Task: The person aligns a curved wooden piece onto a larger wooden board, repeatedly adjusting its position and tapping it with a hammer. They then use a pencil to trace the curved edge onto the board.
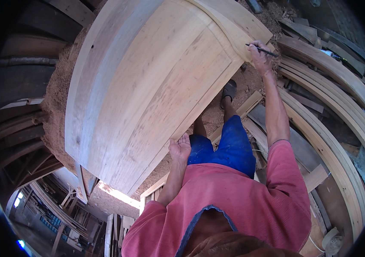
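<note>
A large pale wooden panel (156,81), planed and made of several boards with differing grain, fills the middle and upper left. A curved, shaped wooden piece (227,28) lies along its far right end. My right hand (259,58) is closed around a dark, thin pencil (268,52) at that end, beside the curved piece. Down at the panel's near edge, my left hand (180,147) rests with palm turned up and fingers extended, touching or very near the edge. Nothing shows in its palm.
Long planks (319,124) are stacked on the right, close to my right arm. Sawdust (58,107) covers the ground around the panel. Dark boards (24,81) lean at the left. More timber (66,210) stands at the lower left. My foot (229,89) is beside the panel.
</note>
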The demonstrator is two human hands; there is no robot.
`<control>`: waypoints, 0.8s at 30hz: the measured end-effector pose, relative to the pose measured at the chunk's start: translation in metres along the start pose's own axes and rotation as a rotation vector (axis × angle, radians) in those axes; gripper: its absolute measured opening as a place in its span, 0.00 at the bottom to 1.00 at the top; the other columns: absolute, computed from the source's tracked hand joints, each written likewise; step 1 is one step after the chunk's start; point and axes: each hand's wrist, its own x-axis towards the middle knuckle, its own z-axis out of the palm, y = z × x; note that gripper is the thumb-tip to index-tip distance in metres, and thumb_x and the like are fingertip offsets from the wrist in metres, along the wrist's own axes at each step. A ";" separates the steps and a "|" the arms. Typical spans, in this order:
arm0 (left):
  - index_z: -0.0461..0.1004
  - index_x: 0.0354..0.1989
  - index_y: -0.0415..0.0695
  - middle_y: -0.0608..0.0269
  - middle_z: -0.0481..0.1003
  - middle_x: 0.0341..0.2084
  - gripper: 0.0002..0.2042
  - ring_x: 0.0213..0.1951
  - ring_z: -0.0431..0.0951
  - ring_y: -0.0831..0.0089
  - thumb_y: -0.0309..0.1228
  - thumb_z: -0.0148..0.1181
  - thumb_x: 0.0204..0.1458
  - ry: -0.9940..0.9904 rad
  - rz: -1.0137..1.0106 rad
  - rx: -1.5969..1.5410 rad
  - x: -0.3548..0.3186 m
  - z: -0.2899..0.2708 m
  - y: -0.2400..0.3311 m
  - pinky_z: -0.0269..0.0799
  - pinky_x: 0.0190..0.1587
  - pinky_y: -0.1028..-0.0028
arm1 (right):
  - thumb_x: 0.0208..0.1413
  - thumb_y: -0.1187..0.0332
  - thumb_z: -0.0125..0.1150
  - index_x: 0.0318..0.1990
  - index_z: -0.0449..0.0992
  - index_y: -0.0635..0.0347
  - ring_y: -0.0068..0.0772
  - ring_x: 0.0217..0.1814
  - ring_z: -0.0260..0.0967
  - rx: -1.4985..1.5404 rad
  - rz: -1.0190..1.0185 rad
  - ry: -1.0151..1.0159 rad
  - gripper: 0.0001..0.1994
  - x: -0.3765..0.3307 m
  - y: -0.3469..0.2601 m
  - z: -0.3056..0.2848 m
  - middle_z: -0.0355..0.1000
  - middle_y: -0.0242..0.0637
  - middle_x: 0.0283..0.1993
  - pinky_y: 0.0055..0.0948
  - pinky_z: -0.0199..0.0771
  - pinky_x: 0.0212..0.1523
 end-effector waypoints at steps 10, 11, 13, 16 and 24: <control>0.70 0.55 0.38 0.52 0.78 0.49 0.25 0.53 0.79 0.59 0.49 0.39 0.71 0.011 -0.006 0.025 -0.006 0.006 0.000 0.77 0.58 0.60 | 0.56 0.62 0.60 0.39 0.82 0.63 0.32 0.37 0.77 0.092 -0.034 0.014 0.13 0.000 0.002 0.011 0.79 0.42 0.33 0.32 0.75 0.42; 0.70 0.56 0.38 0.52 0.78 0.49 0.25 0.53 0.79 0.59 0.49 0.39 0.71 0.019 -0.008 0.017 -0.006 0.006 -0.002 0.77 0.58 0.60 | 0.56 0.62 0.60 0.39 0.82 0.63 0.32 0.37 0.77 0.102 -0.042 0.014 0.13 0.002 0.004 0.010 0.79 0.42 0.33 0.32 0.75 0.42; 0.70 0.56 0.38 0.52 0.77 0.50 0.25 0.53 0.78 0.59 0.50 0.39 0.71 0.016 -0.012 0.006 -0.005 0.007 -0.002 0.77 0.58 0.59 | 0.56 0.61 0.60 0.39 0.82 0.64 0.33 0.37 0.77 0.106 -0.044 0.018 0.14 0.002 0.009 0.011 0.79 0.42 0.33 0.33 0.75 0.43; 0.69 0.56 0.38 0.52 0.77 0.50 0.26 0.53 0.78 0.59 0.51 0.38 0.71 0.002 -0.004 -0.008 -0.001 0.003 -0.001 0.77 0.59 0.58 | 0.56 0.62 0.60 0.39 0.81 0.64 0.33 0.38 0.77 0.083 -0.022 0.014 0.14 0.002 0.002 0.012 0.80 0.43 0.34 0.34 0.75 0.43; 0.70 0.56 0.39 0.52 0.77 0.49 0.25 0.53 0.78 0.58 0.50 0.37 0.71 0.041 0.006 0.017 0.005 0.001 -0.003 0.76 0.59 0.58 | 0.57 0.62 0.58 0.37 0.80 0.66 0.33 0.39 0.78 0.153 0.056 0.007 0.14 0.002 0.005 0.012 0.81 0.41 0.34 0.34 0.75 0.44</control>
